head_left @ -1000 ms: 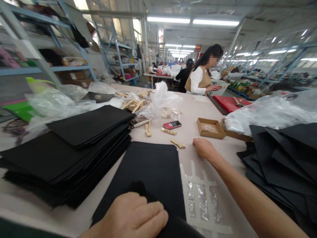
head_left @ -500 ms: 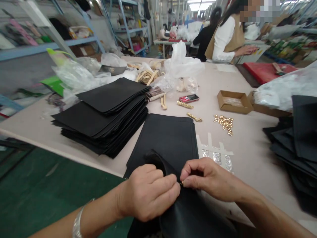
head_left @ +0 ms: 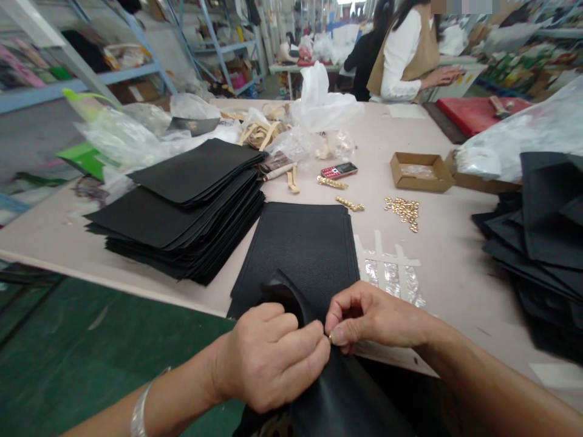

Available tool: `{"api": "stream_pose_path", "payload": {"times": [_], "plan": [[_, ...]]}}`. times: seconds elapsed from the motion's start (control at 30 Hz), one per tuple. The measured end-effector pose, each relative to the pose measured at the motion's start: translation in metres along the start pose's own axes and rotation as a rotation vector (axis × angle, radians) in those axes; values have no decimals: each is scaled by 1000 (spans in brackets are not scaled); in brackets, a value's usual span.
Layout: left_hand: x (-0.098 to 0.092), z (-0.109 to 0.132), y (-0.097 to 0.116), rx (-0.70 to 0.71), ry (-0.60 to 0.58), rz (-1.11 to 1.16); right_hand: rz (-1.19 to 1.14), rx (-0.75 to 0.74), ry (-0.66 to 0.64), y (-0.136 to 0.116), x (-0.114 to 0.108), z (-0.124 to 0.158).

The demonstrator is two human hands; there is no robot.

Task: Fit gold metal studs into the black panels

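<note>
My left hand (head_left: 280, 358) is closed round a bunched fold of a black leather-like sheet (head_left: 346, 400), which hangs over the table's front edge towards me. Fingertips of my right hand (head_left: 378, 318) pinch a tiny gold metal piece (head_left: 330, 338) against that fold, touching my left fingers. How the piece sits on the sheet is hidden. Just beyond my hands lies a neat pile of black sheets (head_left: 305, 249). Loose gold metal pieces (head_left: 403, 211) are heaped farther right, and two gold rows, a nearer row (head_left: 350, 204) and a farther row (head_left: 332, 182), lie beside the pile.
A tall stack of black sheets (head_left: 182, 212) stands left, another stack (head_left: 542, 243) right. A red phone (head_left: 339, 170), a small cardboard box (head_left: 421, 182), a taped plastic packet (head_left: 392, 276) and plastic bags (head_left: 319, 109) lie on the table. A person (head_left: 403, 60) works beyond it.
The view has shifted slightly, so the table's contents appear higher and a little left. My right fingertips have closed in nearer to my left hand, covering more of the gold piece.
</note>
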State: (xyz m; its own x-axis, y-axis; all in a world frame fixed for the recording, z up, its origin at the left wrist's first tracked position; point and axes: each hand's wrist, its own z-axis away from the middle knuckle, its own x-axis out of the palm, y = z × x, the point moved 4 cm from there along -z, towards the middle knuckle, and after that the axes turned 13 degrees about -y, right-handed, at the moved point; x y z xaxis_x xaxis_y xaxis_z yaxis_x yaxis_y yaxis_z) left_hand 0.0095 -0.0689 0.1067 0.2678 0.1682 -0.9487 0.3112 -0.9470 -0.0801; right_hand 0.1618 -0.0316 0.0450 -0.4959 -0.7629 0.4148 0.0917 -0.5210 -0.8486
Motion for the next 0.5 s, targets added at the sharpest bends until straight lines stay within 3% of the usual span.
{"api": "stream_pose_path", "payload": {"times": [0.23, 0.5], "plan": [[-4, -6, 11, 80, -22, 38, -279, 69, -141, 20, 6, -1], [3, -20, 11, 43, -36, 121, -345, -11, -87, 36, 4, 4]]}}
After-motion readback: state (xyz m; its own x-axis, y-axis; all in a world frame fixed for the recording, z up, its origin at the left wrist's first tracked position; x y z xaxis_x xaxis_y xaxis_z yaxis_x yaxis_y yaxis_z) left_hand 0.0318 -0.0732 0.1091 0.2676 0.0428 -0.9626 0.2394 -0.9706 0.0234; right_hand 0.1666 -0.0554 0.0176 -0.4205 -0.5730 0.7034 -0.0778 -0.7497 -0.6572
